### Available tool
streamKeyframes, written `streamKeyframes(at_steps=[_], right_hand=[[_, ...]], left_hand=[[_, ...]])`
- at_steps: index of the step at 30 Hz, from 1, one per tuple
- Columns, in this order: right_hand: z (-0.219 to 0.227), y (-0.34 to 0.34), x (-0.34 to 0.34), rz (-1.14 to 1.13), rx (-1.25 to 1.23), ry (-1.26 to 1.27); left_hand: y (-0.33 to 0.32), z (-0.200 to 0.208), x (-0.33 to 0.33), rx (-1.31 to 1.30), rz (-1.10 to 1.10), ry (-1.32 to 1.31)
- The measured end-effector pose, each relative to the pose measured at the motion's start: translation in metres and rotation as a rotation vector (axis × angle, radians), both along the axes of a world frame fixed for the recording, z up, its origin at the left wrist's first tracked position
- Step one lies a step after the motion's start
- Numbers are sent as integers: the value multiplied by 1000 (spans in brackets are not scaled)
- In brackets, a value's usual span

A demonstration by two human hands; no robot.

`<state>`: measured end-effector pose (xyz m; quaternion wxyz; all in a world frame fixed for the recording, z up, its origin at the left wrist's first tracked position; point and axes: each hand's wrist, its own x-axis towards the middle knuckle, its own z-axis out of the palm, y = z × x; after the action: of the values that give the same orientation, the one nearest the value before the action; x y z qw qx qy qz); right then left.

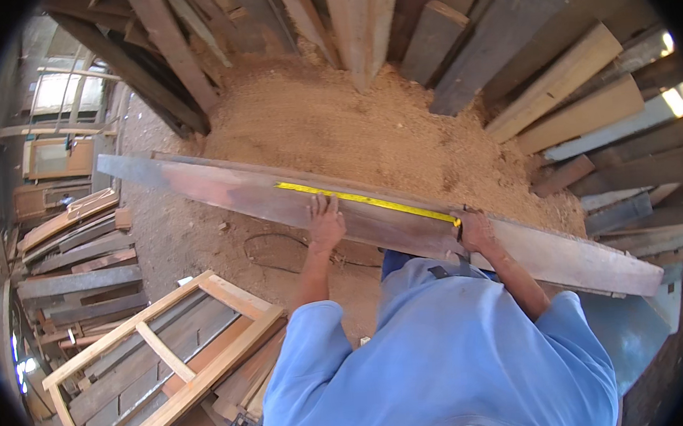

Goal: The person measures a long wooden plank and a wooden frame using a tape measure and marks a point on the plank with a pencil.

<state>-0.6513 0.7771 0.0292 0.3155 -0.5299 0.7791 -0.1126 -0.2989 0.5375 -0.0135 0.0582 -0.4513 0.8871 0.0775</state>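
A long wooden board (237,195) stretches across in front of me, from far left to near right. Along its top lies the yellow blade of a tape measure (380,201). My left hand (326,223) rests on the board with fingers stretched out, their tips at the blade's lower edge. At the blade's right end, my right hand (478,232) is closed round the tape measure's dark end, next to the board. The fingers of that hand partly hide what they grip.
A light wooden frame (166,349) lies on stacked planks at lower left. More planks (84,263) are piled at the left. Boards (496,44) lean in a ring at the back and right. Sawdust (327,127) covers the ground beyond the board, and a thin cable loop (251,255) lies left of me.
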Motion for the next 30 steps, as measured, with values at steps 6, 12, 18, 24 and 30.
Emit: streamKeyframes(at_steps=[6,12,18,24,30], right_hand=[[26,49,-37,-174,21,39],[-2,142,-103,-275,-27,101],[-3,210,-164,-404,24,181],[-9,246,-182,-530,-11,300],[-20,241,-183,-531,36,347]], left_hand=[[-5,3,-6,24,6,-78],[-13,12,-14,157,89,-100],[-14,24,-24,206,123,-199],[-14,30,-37,242,163,-258],[-17,23,-32,212,141,-269]])
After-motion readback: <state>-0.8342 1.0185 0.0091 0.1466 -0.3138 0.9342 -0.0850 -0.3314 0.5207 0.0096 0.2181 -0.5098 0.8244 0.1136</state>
